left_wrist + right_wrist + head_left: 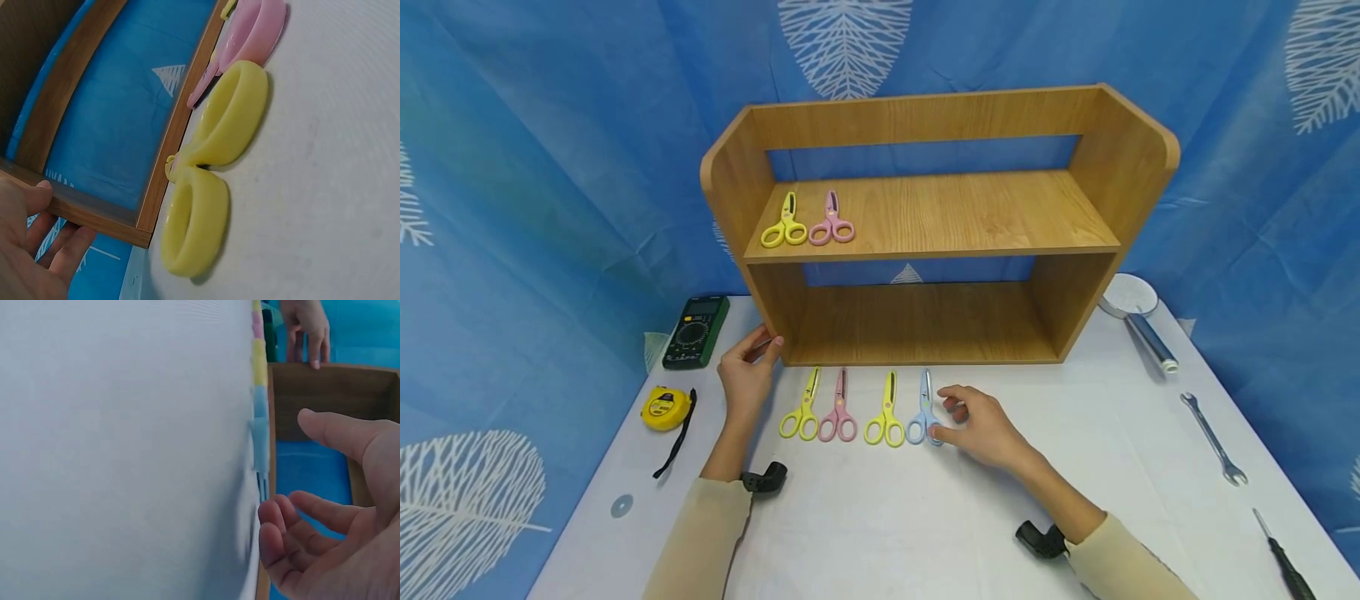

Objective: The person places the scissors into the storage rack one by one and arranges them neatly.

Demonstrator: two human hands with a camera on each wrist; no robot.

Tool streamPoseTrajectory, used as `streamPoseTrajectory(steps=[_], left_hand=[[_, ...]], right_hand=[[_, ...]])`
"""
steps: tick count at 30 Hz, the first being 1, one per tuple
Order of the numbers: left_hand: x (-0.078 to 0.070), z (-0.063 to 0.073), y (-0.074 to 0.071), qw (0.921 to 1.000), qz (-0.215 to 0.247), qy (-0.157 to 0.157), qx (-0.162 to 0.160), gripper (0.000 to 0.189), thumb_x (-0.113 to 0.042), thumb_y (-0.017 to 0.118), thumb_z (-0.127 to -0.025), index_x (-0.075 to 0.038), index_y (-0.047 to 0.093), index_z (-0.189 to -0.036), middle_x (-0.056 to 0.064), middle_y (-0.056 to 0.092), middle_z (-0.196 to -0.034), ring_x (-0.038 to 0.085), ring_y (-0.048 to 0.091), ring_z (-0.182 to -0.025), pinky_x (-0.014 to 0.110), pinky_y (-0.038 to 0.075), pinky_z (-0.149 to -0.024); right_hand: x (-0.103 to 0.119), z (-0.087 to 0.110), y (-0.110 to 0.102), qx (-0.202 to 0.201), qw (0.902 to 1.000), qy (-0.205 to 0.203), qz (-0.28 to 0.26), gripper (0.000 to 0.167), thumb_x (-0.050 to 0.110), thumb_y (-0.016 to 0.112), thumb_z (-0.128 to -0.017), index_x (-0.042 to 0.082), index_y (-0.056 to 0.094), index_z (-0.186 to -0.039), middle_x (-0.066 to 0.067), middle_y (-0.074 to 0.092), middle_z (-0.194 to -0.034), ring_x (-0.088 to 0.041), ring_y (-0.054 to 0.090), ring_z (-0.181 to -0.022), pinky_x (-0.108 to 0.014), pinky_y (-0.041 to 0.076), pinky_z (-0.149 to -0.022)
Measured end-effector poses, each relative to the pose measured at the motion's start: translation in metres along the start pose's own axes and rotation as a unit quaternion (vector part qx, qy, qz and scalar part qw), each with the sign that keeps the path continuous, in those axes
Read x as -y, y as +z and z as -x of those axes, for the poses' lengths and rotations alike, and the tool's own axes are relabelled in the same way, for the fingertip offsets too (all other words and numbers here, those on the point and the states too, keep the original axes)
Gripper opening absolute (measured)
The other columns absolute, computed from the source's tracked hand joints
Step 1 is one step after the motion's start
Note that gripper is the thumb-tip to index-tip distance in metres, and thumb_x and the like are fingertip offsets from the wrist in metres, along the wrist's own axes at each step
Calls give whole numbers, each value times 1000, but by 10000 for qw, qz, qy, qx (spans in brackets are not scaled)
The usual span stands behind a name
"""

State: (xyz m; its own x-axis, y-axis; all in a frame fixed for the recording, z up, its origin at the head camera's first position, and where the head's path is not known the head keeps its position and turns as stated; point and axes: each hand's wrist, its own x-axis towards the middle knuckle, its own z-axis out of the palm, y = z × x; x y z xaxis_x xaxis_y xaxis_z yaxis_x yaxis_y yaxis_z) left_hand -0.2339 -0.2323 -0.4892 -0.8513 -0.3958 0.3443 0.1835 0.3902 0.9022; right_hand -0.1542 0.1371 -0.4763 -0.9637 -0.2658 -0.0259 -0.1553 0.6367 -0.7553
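My left hand holds the lower left side panel of a two-tier wooden shelf, thumb and fingers on either side of the board in the left wrist view. My right hand is at the blue scissors, thumb and fingers apart around nothing; contact is unclear. Left of the blue pair, in a row before the shelf, lie yellow scissors, pink scissors and another yellow pair. On the upper tier, at its left end, are yellow scissors and pink scissors.
A multimeter, a yellow tape measure and a grey disc lie on the left. On the right are a magnifying glass, a wrench and a screwdriver. Blue cloth hangs behind the shelf.
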Motion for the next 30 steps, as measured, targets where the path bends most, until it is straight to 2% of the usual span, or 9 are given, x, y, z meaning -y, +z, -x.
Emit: streamPoseTrajectory(steps=[6,11,16,19,24,30], left_hand=[[-3,1,0,9999,-85,-54,-1,41,-24,79,-93,-13,71,-132,12,75,-123,29,74,-109,10,58,-79],[-4,2,-1,9999,-94,-122,3,42,-23,80,-92,-14,71,-132,11,75,-123,28,74,-108,10,58,-79],[-4,4,-1,9999,-50,-136,10,41,-22,79,-93,-13,71,-132,12,75,-123,29,73,-109,10,58,-79],[-3,4,-1,9999,2,-115,16,40,-21,79,-93,-13,71,-132,12,75,-123,30,74,-109,10,58,-79],[-2,3,0,10000,41,-75,11,41,-21,79,-92,-12,71,-132,12,76,-122,29,74,-107,9,58,-77],[-2,3,0,9999,89,-73,16,41,-22,79,-93,-13,71,-132,12,75,-123,30,74,-106,10,58,-77]], right_hand=[[-4,-1,8,122,9994,310,135,58,26,92,-78,5,69,-126,-3,66,-105,-18,54,-93,-30,46,-78],[-4,-3,14,129,9985,219,492,57,28,96,-71,9,72,-119,0,64,-101,-17,53,-90,-30,47,-78],[-1,-4,16,31,9974,209,695,44,25,95,-72,9,75,-108,1,65,-98,-15,54,-87,-31,48,-77],[1,-3,14,-20,9981,277,547,37,21,91,-76,8,75,-106,1,65,-91,-13,54,-82,-28,48,-70],[5,0,3,-121,9995,280,-40,34,12,84,-82,3,74,-112,2,68,-80,-11,59,-72,-23,50,-58],[24,10,-23,-160,9992,-18,-361,33,12,81,-86,5,74,-118,4,71,-80,-14,61,-74,-24,53,-61]])
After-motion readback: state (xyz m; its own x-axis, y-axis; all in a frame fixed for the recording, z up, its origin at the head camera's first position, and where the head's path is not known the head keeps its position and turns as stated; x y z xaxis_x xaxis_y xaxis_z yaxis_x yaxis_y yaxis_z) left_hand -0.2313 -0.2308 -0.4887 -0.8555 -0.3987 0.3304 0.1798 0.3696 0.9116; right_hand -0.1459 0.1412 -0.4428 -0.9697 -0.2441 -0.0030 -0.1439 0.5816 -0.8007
